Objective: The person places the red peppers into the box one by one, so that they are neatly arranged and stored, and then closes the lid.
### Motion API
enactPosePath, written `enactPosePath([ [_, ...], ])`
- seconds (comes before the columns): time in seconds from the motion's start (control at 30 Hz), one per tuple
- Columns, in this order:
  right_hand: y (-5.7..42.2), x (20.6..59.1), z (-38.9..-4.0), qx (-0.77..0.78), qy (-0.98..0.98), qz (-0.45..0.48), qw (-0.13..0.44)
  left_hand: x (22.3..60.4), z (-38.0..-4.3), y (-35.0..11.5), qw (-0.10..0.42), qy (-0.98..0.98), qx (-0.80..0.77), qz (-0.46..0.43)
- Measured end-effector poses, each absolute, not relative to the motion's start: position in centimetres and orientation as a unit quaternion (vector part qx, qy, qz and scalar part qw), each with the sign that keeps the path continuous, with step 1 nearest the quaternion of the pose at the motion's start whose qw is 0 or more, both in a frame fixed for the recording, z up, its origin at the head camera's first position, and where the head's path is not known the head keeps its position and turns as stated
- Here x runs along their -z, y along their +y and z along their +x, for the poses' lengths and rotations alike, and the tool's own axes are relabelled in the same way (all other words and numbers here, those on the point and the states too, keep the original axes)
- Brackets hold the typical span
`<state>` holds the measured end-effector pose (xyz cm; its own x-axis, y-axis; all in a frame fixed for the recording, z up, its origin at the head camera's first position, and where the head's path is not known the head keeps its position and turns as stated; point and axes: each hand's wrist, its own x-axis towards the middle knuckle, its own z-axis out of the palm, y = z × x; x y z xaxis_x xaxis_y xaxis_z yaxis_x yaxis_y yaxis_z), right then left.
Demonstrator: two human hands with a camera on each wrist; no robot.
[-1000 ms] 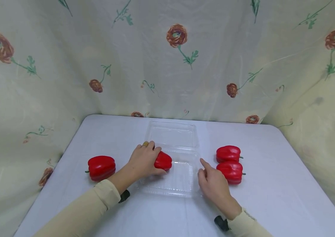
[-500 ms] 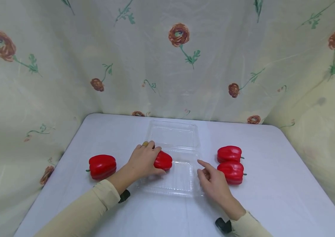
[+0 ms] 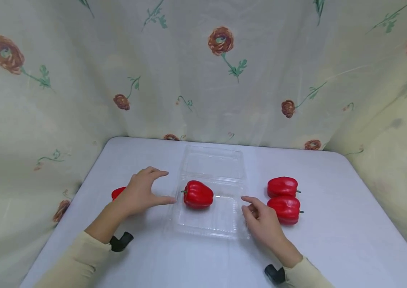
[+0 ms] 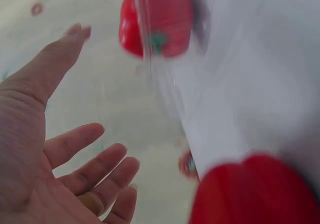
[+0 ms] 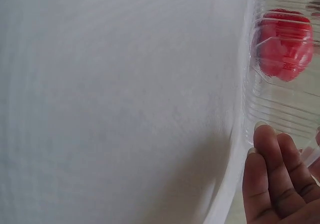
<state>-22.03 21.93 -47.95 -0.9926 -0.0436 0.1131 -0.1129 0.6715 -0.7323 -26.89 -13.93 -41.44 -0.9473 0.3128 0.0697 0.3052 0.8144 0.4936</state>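
Observation:
A red bell pepper (image 3: 198,195) lies in the left part of the clear plastic clamshell container's base (image 3: 207,228), its stem pointing left. The container stands with its lid (image 3: 212,162) laid back. My left hand (image 3: 138,196) is off to the container's left, thumb and fingers spread apart, holding nothing. It partly hides another red bell pepper (image 3: 118,192), also seen close up as a blurred pepper (image 4: 255,194) in the left wrist view. At the container's right rim rests my right hand (image 3: 262,226), fingers loosely bent; its fingertips (image 5: 265,131) are right at the clear side wall.
Two more red bell peppers, a rear one (image 3: 282,187) and a front one (image 3: 285,210), lie against each other right of the container. All stand on a white-covered table (image 3: 189,264). A flower-printed curtain (image 3: 203,80) rises behind and at both sides.
My left hand has let go of the pepper inside the container and moved left, over the left pepper. My right index finger has bent from pointing straight; that hand stays at the right rim.

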Motion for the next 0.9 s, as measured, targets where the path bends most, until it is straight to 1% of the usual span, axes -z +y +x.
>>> enactPosePath([
  [0.17,22.1,47.9,-22.0,-0.405,-0.912,0.044,0.045,41.6,-26.1,-17.4,-0.014,0.957,-0.261,0.127],
  [0.4,22.3,47.9,-22.0,-0.407,-0.911,0.043,0.045,42.7,-25.2,-20.6,-0.023,0.953,-0.289,0.088],
  [0.63,22.3,48.1,-22.1,-0.404,-0.912,0.053,0.050,44.7,-24.9,-22.5,-0.003,0.940,-0.338,0.056],
  [0.9,21.9,48.1,-22.1,-0.411,-0.908,0.056,0.053,47.3,-24.8,-23.4,0.010,0.921,-0.388,0.042],
])
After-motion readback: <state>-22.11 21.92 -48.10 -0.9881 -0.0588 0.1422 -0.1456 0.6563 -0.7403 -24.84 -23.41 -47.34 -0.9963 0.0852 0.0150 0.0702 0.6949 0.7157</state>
